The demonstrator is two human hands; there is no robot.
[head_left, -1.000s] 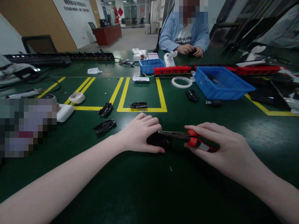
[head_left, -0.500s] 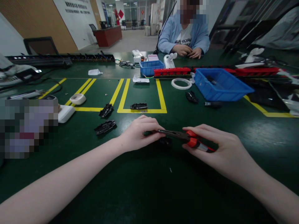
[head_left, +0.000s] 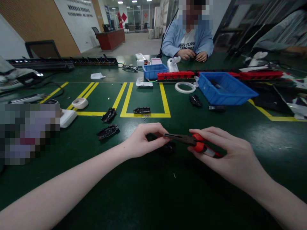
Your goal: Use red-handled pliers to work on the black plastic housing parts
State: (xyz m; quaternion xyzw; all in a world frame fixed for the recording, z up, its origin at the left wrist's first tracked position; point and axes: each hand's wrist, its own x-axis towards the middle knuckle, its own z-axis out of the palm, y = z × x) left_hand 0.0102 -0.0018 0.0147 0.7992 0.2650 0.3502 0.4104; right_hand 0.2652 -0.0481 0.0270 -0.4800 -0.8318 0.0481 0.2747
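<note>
Your right hand (head_left: 225, 156) has its grip clenched round the red handles of the pliers (head_left: 192, 142), whose long axis runs roughly level, nose pointing left toward your other hand. Your left hand (head_left: 144, 140) pinches a small black part (head_left: 168, 147) near the middle of the tabletop (head_left: 153, 198), close to its near edge. The plier tips meet your left fingertips (head_left: 161, 132), so the part lies just left of and below the nose, nearer your left hand. More black parts (head_left: 107, 131) lie farther left.

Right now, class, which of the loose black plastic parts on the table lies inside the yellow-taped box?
The black part on the box's front yellow line, middle of the table. The two others lie left of it, outside the box.
</note>
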